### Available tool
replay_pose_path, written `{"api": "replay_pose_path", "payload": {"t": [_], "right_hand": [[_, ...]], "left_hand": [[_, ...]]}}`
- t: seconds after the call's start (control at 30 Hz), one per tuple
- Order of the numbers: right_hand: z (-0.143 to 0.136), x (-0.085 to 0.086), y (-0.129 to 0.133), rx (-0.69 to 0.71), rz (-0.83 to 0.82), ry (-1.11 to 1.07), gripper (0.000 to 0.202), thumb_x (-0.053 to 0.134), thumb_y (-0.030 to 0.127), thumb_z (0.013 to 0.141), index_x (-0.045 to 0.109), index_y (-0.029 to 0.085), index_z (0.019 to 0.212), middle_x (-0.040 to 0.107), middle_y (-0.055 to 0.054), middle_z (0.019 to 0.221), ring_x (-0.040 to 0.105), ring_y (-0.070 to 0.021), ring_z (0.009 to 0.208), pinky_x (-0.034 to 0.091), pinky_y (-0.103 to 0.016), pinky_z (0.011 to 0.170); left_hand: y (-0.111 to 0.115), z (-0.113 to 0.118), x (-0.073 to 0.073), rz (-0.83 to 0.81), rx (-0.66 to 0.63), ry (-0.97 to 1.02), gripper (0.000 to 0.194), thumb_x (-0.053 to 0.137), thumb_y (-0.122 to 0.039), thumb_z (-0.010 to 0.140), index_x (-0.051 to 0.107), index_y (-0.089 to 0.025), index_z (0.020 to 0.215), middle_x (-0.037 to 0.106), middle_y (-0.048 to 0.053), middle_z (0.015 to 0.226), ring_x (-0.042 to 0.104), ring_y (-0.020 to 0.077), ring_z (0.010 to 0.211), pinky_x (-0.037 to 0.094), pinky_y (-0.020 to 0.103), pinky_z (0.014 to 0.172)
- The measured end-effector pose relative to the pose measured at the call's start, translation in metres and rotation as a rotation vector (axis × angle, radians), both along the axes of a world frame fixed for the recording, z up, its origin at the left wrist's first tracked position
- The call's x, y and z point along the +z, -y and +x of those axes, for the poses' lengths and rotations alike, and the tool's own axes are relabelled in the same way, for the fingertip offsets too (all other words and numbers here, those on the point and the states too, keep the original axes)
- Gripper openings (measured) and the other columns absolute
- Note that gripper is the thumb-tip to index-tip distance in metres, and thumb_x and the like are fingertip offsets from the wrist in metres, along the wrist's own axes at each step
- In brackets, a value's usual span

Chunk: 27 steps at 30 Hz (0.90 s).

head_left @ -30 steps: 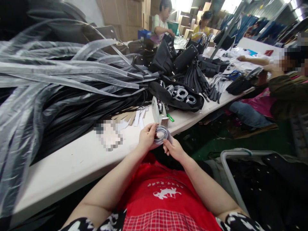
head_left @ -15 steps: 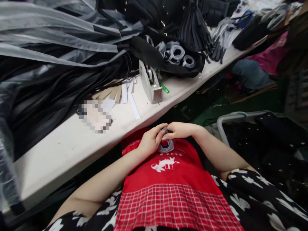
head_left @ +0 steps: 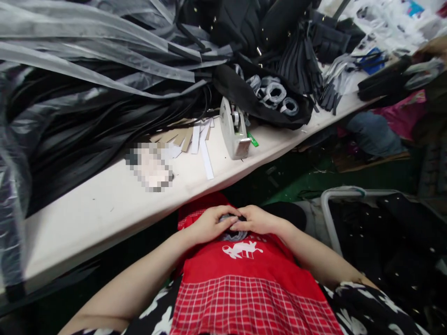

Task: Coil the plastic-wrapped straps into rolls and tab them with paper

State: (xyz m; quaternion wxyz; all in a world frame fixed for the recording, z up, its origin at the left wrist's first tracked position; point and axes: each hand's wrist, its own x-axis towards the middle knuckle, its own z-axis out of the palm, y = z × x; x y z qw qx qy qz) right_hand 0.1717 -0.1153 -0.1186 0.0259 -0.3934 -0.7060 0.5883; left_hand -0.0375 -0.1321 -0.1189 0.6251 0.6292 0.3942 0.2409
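Note:
My left hand (head_left: 211, 223) and my right hand (head_left: 256, 219) meet in front of the red apron (head_left: 216, 260), fingertips close together. Between them is a coiled clear-grey strip (head_left: 234, 235), with the fingers of both hands bent round its upper part. The hands hide much of the coil. On the table beyond stands a grey tape dispenser (head_left: 234, 132), with a green object (head_left: 252, 139) beside it. Similar coils (head_left: 275, 93) lie in a black fabric holder (head_left: 232, 86) behind the dispenser.
The white table (head_left: 104, 200) runs diagonally ahead. Black straps and clear plastic strips (head_left: 115, 70) cover its left part. Paper strips (head_left: 206, 156) lie near a pixelated object (head_left: 153, 167). At right is a metal-framed bin (head_left: 326, 218) of black pieces.
The view has shifted, so the table things appear farther right and lower. Both hands sit lower in the picture, and the coil between them is more covered by the fingers.

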Motion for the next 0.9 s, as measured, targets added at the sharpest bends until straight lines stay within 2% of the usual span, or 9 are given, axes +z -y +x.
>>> {"api": "replay_pose_path", "payload": {"t": [0.07,0.17,0.23,0.33,0.43,0.5,0.6,0.73,0.9], "right_hand": [[-0.005,0.004,-0.009,0.082,-0.011,0.014,0.035,0.064,0.050,0.083,0.071,0.017,0.091,0.069,0.000,0.077,0.063,-0.0172,0.071,0.041,-0.023,0.058],[-0.014,0.014,-0.028,0.195,0.046,0.082,0.038,0.070,0.053,0.076,0.069,0.017,0.088,0.067,0.000,0.073,0.061,-0.0158,0.065,0.041,-0.023,0.055],[-0.026,0.024,-0.047,0.115,0.249,0.110,0.035,0.068,0.051,0.080,0.068,0.018,0.093,0.068,-0.002,0.080,0.062,-0.0157,0.069,0.046,-0.024,0.063],[-0.059,0.032,-0.080,-0.165,0.649,0.177,0.027,0.055,0.041,0.091,0.063,0.018,0.103,0.068,-0.007,0.098,0.063,-0.0184,0.087,0.047,-0.030,0.084],[-0.100,0.028,-0.107,-0.266,0.833,0.447,0.037,0.057,0.043,0.088,0.060,0.012,0.108,0.064,-0.017,0.106,0.061,-0.0275,0.100,0.046,-0.038,0.090],[-0.123,0.021,-0.118,-0.258,0.825,0.611,0.042,0.060,0.042,0.085,0.059,0.006,0.108,0.061,-0.024,0.110,0.058,-0.0336,0.105,0.045,-0.042,0.091],[-0.139,0.016,-0.127,-0.237,0.739,0.651,0.034,0.060,0.030,0.082,0.061,0.004,0.104,0.062,-0.027,0.109,0.060,-0.0353,0.105,0.045,-0.043,0.091],[-0.124,0.015,-0.135,-0.263,0.651,0.575,0.015,0.059,0.020,0.080,0.066,0.012,0.091,0.069,-0.019,0.096,0.065,-0.0297,0.095,0.048,-0.038,0.084],[-0.095,0.011,-0.148,-0.425,0.578,0.409,0.019,0.056,0.019,0.084,0.064,0.016,0.101,0.072,-0.010,0.091,0.067,-0.0222,0.087,0.051,-0.032,0.077]], "left_hand": [[0.003,-0.001,0.000,0.054,0.003,-0.019,0.026,0.052,-0.036,0.091,0.071,-0.022,0.102,0.073,0.006,0.104,0.065,0.0195,0.095,0.047,0.028,0.088],[0.014,-0.002,-0.008,0.030,0.101,-0.054,0.029,0.050,-0.038,0.091,0.073,-0.021,0.097,0.074,0.006,0.100,0.067,0.0199,0.092,0.049,0.028,0.084],[0.021,-0.003,-0.013,-0.041,0.187,-0.050,0.031,0.050,-0.040,0.091,0.073,-0.020,0.096,0.075,0.007,0.096,0.067,0.0200,0.087,0.051,0.028,0.079],[0.026,-0.005,-0.014,-0.112,0.267,-0.029,0.034,0.049,-0.040,0.091,0.073,-0.017,0.097,0.074,0.007,0.092,0.068,0.0195,0.078,0.053,0.028,0.072],[0.026,-0.007,-0.009,-0.056,0.310,-0.071,0.029,0.051,-0.036,0.090,0.074,-0.019,0.096,0.075,0.006,0.094,0.068,0.0202,0.085,0.052,0.029,0.078],[0.024,-0.009,-0.005,-0.004,0.317,-0.107,0.027,0.052,-0.035,0.089,0.075,-0.021,0.095,0.075,0.005,0.096,0.068,0.0202,0.090,0.051,0.029,0.084],[0.023,-0.011,-0.001,0.037,0.312,-0.127,0.028,0.051,-0.036,0.090,0.075,-0.022,0.095,0.075,0.005,0.098,0.068,0.0201,0.092,0.050,0.029,0.087],[0.023,-0.012,-0.002,0.054,0.327,-0.119,0.029,0.050,-0.037,0.091,0.075,-0.022,0.095,0.075,0.005,0.100,0.067,0.0203,0.093,0.049,0.028,0.087],[0.023,-0.010,-0.007,0.021,0.333,-0.112,0.029,0.050,-0.037,0.091,0.074,-0.022,0.096,0.075,0.005,0.099,0.067,0.0198,0.090,0.050,0.028,0.083]]}}
